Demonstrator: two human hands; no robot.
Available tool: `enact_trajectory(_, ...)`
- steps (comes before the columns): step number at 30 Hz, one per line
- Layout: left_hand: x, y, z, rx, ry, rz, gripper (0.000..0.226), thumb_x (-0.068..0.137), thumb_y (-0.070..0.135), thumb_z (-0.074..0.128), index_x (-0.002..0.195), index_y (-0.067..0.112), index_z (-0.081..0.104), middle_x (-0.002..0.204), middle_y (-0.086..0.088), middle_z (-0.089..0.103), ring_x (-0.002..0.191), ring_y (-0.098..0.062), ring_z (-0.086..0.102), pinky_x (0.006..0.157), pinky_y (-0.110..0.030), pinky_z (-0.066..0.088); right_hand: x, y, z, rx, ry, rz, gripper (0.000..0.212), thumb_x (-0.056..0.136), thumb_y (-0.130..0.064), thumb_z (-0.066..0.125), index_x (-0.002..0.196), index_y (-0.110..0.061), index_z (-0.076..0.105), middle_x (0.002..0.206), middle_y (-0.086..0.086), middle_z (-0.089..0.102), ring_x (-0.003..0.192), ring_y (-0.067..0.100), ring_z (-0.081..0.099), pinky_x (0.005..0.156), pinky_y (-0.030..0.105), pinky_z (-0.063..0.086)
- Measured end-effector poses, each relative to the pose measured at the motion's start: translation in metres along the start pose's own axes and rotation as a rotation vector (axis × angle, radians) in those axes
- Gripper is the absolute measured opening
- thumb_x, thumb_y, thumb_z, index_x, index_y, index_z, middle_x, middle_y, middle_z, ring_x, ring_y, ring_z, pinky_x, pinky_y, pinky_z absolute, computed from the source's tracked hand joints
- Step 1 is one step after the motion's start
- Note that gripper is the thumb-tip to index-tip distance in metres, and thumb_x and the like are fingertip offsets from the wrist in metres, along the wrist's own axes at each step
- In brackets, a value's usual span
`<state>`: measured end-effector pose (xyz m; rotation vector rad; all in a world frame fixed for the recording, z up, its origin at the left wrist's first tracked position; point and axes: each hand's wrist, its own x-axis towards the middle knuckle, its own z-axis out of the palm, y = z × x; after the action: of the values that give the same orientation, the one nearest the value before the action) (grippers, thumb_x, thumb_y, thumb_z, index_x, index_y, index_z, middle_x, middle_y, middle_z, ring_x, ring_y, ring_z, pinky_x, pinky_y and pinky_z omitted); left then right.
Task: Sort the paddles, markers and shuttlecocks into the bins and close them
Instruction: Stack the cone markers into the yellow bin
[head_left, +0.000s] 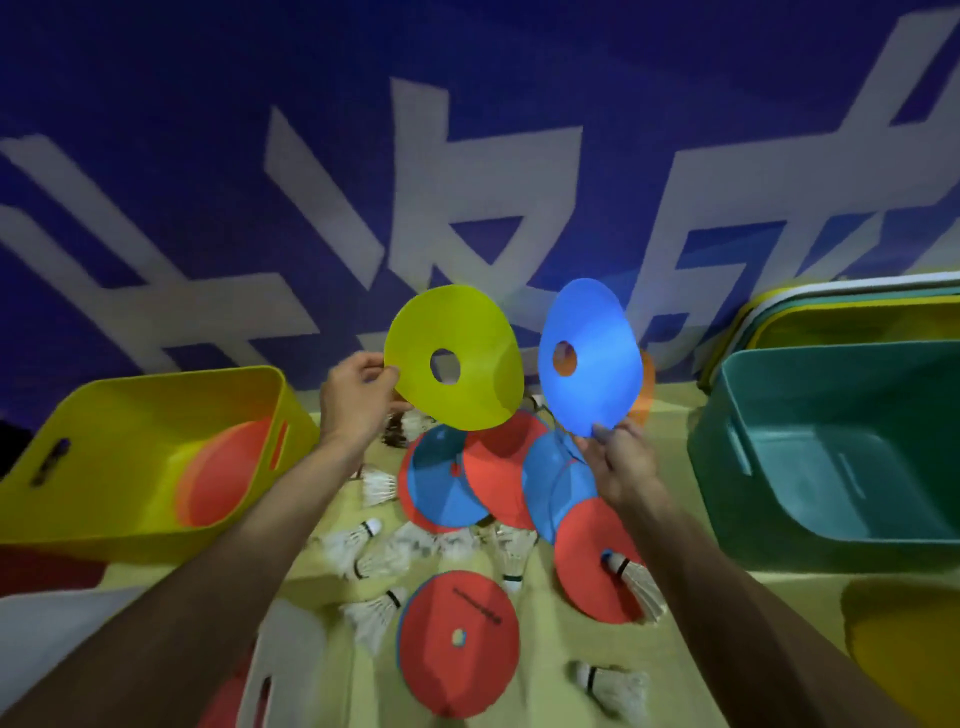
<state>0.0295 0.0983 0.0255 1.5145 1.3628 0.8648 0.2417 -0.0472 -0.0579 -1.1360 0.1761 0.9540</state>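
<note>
You are in a sports place, like a gym or a play court. A big blue wall (156, 78) with huge white letters (322, 208) fills the back. Below the wall is a yellow-green floor (545, 613). Round flat markers (498, 478) and white shuttlecocks (371, 616) lie there. A yellow marker (467, 338) and a blue marker (597, 364) are up in front of the wall. A yellow bin (119, 415) and a teal bin (769, 384) sit at its foot.

A pile of disc markers (470, 486) lies between the left bin (130, 400) and the right bin (810, 400). Shuttlecocks (374, 616) lie scattered around and before the pile. One disc marker (223, 473) lies in the left bin.
</note>
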Motion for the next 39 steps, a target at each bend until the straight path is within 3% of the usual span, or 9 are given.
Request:
enact_trajectory(5,0.001,0.0,-0.081,-0.146,0.073,-0.011,0.011,0.093,0.005,0.054,0.102,0.001,0.06,0.093,-0.015,0.068,0.067,-0.017,0.068,0.058,-0.025,0.059,-0.036,0.024,0.06,0.048,-0.147,0.011,0.028,0.091,0.013,0.043,0.098,-0.01,0.057,0.066,0.0,0.073,0.058,0.014,0.07,0.052,0.026,0.058)
enact_trajectory(9,0.003,-0.019,-0.148,-0.21,0.149,-0.025,0.015,0.093,0.007,0.056,0.107,0.012,0.058,0.091,-0.006,0.068,0.068,-0.009,0.066,0.058,-0.022,0.056,-0.067,0.055,0.109,-0.054,-0.252,0.017,0.033,0.092,0.009,0.047,0.12,-0.007,0.055,0.078,0.002,0.074,0.065,0.016,0.071,0.057,0.027,0.059)
enact_trajectory(15,0.016,-0.063,-0.238,-0.238,0.206,-0.09,0.023,0.093,0.01,0.058,0.116,0.012,0.059,0.101,-0.009,0.07,0.089,-0.021,0.069,0.071,-0.032,0.058,-0.104,0.098,0.17,-0.174,-0.281,0.032,0.039,0.092,0.005,0.051,0.13,-0.004,0.05,0.105,0.014,0.068,0.083,0.024,0.068,0.059,0.026,0.059)
enact_trajectory(23,0.045,-0.119,-0.298,-0.078,0.126,-0.275,0.029,0.093,0.005,0.055,0.121,0.007,0.057,0.107,-0.015,0.068,0.092,-0.027,0.068,0.079,-0.043,0.058,-0.141,0.131,0.216,-0.278,-0.18,-0.043,0.041,0.089,0.008,0.055,0.128,-0.005,0.049,0.102,0.02,0.064,0.071,0.022,0.066,0.055,0.025,0.059)
enact_trajectory(27,0.06,-0.142,-0.303,-0.007,0.123,-0.327,0.023,0.09,0.001,0.056,0.111,0.007,0.06,0.106,-0.019,0.068,0.088,-0.032,0.069,0.077,-0.05,0.058,-0.151,0.14,0.224,-0.344,-0.181,-0.068,0.042,0.089,0.006,0.056,0.13,-0.006,0.05,0.081,0.013,0.061,0.046,0.009,0.059,0.049,0.022,0.055)
enact_trajectory(30,0.065,-0.151,-0.3,-0.004,0.076,-0.378,0.022,0.09,-0.001,0.056,0.11,0.007,0.058,0.109,-0.021,0.067,0.088,-0.034,0.069,0.077,-0.046,0.058,-0.158,0.143,0.228,-0.37,-0.204,-0.092,0.04,0.09,0.004,0.057,0.128,-0.007,0.052,0.093,0.02,0.065,0.063,0.021,0.062,0.059,0.028,0.06)
enact_trajectory(34,0.067,-0.152,-0.296,-0.036,-0.077,-0.44,0.038,0.094,0.001,0.052,0.131,-0.002,0.047,0.106,-0.018,0.061,0.085,-0.03,0.062,0.066,-0.036,0.056,-0.169,0.147,0.239,-0.407,-0.218,-0.122,0.033,0.091,0.002,0.056,0.122,-0.01,0.056,0.084,0.015,0.068,0.064,0.023,0.062,0.082,0.038,0.057)
enact_trajectory(36,0.068,-0.146,-0.299,-0.012,-0.151,-0.432,0.04,0.095,0.006,0.05,0.135,0.001,0.045,0.11,-0.011,0.058,0.092,-0.028,0.059,0.08,-0.039,0.051,-0.173,0.15,0.246,-0.417,-0.232,-0.129,0.031,0.092,0.003,0.055,0.119,-0.011,0.056,0.085,0.014,0.068,0.061,0.02,0.063,0.075,0.034,0.059)
enact_trajectory(39,0.071,-0.142,-0.31,0.177,-0.099,-0.308,0.049,0.094,0.013,0.051,0.141,0.007,0.041,0.137,-0.012,0.052,0.123,-0.03,0.051,0.103,-0.041,0.041,-0.176,0.16,0.258,-0.424,-0.248,-0.127,0.031,0.091,0.004,0.056,0.119,-0.009,0.055,0.083,0.013,0.068,0.055,0.016,0.065,0.065,0.028,0.06)
